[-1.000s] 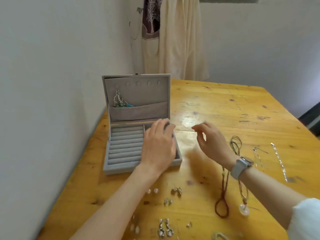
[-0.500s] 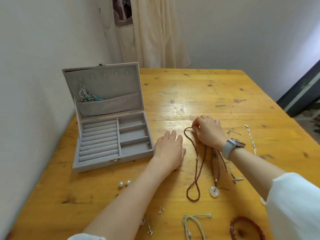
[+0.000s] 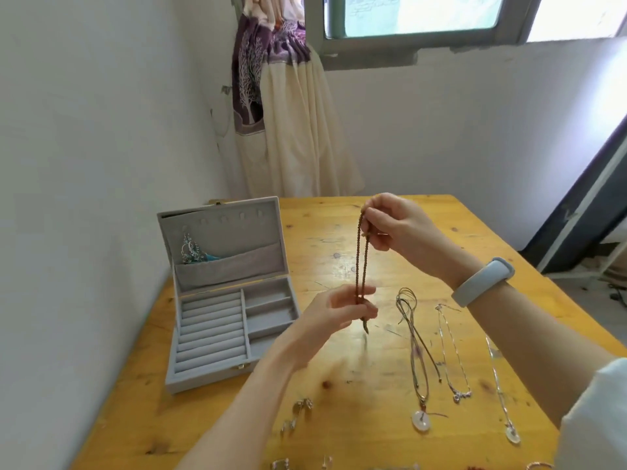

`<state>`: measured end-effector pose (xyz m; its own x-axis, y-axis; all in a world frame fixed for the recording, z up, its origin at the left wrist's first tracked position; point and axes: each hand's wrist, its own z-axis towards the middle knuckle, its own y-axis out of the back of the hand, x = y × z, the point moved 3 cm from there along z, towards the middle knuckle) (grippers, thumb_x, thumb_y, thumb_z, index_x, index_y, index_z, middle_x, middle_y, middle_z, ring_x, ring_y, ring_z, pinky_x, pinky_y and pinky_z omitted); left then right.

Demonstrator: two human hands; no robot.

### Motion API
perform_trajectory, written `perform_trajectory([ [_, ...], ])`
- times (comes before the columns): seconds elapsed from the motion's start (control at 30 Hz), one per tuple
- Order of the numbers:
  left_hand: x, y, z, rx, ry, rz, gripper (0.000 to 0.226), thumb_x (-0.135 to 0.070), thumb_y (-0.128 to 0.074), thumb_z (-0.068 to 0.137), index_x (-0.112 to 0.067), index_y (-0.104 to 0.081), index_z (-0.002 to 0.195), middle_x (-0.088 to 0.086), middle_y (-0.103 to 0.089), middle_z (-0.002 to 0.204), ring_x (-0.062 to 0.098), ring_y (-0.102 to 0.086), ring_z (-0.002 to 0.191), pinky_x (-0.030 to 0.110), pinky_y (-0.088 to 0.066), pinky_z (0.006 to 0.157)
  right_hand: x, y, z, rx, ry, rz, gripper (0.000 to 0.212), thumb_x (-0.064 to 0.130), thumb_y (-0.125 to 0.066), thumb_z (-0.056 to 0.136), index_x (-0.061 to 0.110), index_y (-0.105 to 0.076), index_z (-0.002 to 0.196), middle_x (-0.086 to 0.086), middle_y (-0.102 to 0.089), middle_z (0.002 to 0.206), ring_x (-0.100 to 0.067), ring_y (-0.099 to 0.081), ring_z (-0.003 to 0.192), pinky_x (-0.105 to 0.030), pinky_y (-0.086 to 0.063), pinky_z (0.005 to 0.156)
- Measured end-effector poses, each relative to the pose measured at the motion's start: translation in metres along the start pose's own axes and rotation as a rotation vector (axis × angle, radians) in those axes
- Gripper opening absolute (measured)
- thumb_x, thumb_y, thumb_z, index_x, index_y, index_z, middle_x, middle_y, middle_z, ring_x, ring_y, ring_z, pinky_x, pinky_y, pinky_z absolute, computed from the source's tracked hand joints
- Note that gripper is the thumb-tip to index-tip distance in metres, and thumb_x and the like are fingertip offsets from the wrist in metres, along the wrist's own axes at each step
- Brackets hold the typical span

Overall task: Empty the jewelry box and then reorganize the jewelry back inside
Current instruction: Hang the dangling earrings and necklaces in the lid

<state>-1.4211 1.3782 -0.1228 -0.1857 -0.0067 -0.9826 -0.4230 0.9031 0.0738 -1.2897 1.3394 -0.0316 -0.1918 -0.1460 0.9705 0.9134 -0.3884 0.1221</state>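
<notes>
Both hands are now lifting the beaded necklace (image 3: pixel 361 259) off the table (image 3: pixel 339 378), where it was lying half a second ago.
Right hand (image 3: pixel 397 228) is pinching its top and left hand (image 3: pixel 334 312) is gripping its lower end directly beneath, so the strand is hanging upright; jewelry box (image 3: pixel 230 320) is sitting open just left of the nearer left hand.

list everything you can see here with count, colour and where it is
jewelry box: 1, grey, open, table's left side
jewelry in lid pocket: silver and teal, count unclear
beaded strand: 1, brown, held doubled above the table
cord necklace: 1, white disc pendant, right of centre
chain necklaces: 2, silver, further right
earrings: several, silver, near edge
table: 1, yellow wood
curtain: 1, cream and purple, corner
watch: 1, pale blue, right wrist
hands: left pinches the strand low, right pinches its top
</notes>
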Motion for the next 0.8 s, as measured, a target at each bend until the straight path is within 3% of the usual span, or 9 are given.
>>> perform_trajectory([
  [0.07,-0.008,0.012,-0.01,-0.058,-0.031,0.011,0.016,-0.021,-0.055,0.09,-0.021,-0.063,0.105,-0.003,-0.071,0.09,0.014,-0.063,0.101,0.039,-0.041,0.102,0.011,-0.001,0.009,-0.1,0.027,0.092,0.02,0.003,-0.037,0.096,0.01,-0.048,0.081,-0.007,-0.053,0.072,-0.014,-0.045,0.05,-0.024,-0.033,0.048],
  [0.2,-0.021,0.048,-0.031,-0.173,0.001,0.092,0.017,-0.018,-0.049,0.094,-0.017,-0.066,0.095,0.002,-0.069,0.086,0.015,-0.065,0.091,0.034,-0.048,0.094,0.019,-0.009,0.029,-0.247,0.017,0.227,0.018,0.006,-0.032,0.098,0.012,-0.043,0.085,-0.01,-0.063,0.079,-0.014,-0.051,0.049,-0.022,-0.041,0.049],
  [0.3,-0.028,0.081,-0.042,-0.28,0.033,0.318,0.013,-0.027,-0.057,0.089,-0.024,-0.069,0.085,0.0,-0.068,0.093,0.014,-0.061,0.088,0.034,-0.048,0.088,0.018,-0.031,0.045,-0.238,-0.015,0.231,0.017,0.008,-0.03,0.099,0.013,-0.041,0.086,-0.011,-0.064,0.076,-0.012,-0.055,0.048,-0.019,-0.045,0.047],
  [0.4,-0.038,0.119,-0.046,-0.455,0.014,0.554,0.012,-0.028,-0.061,0.087,-0.021,-0.071,0.087,0.001,-0.062,0.082,0.012,-0.056,0.079,0.028,-0.042,0.077,0.021,-0.06,0.062,-0.207,-0.014,0.261,0.018,0.009,-0.03,0.099,0.014,-0.04,0.085,-0.012,-0.063,0.074,-0.014,-0.057,0.05,-0.018,-0.049,0.047],
  [0.53,-0.052,0.173,-0.042,-0.754,-0.061,0.486,0.016,-0.025,-0.062,0.086,-0.017,-0.072,0.096,-0.004,-0.069,0.084,0.009,-0.06,0.079,0.023,-0.045,0.075,0.036,-0.087,0.089,-0.193,0.053,0.277,0.019,0.008,-0.03,0.099,0.015,-0.041,0.085,-0.012,-0.062,0.076,-0.019,-0.059,0.057,-0.019,-0.052,0.05],
  [0.63,-0.056,0.198,-0.03,-0.849,-0.114,0.46,0.015,-0.02,-0.061,0.087,-0.015,-0.071,0.096,-0.002,-0.068,0.076,0.009,-0.058,0.066,0.019,-0.046,0.062,0.042,-0.099,0.107,-0.176,0.106,0.239,0.018,0.008,-0.031,0.098,0.016,-0.041,0.085,-0.01,-0.063,0.076,-0.019,-0.061,0.061,-0.021,-0.054,0.054],
  [0.7,-0.052,0.208,-0.018,-0.891,-0.116,0.515,0.017,-0.019,-0.061,0.087,-0.014,-0.071,0.099,0.001,-0.07,0.081,0.012,-0.061,0.072,0.022,-0.048,0.067,0.041,-0.106,0.116,-0.155,0.126,0.205,0.018,0.008,-0.031,0.098,0.016,-0.042,0.085,-0.01,-0.064,0.076,-0.017,-0.062,0.059,-0.021,-0.054,0.055],
  [0.8,-0.038,0.215,-0.006,-0.968,-0.092,0.714,0.022,-0.026,-0.059,0.088,-0.02,-0.069,0.107,-0.001,-0.07,0.104,0.016,-0.061,0.098,0.026,-0.046,0.081,0.031,-0.115,0.125,-0.123,0.128,0.164,0.019,0.007,-0.031,0.098,0.015,-0.042,0.084,-0.011,-0.063,0.076,-0.015,-0.062,0.056,-0.021,-0.054,0.054],
])
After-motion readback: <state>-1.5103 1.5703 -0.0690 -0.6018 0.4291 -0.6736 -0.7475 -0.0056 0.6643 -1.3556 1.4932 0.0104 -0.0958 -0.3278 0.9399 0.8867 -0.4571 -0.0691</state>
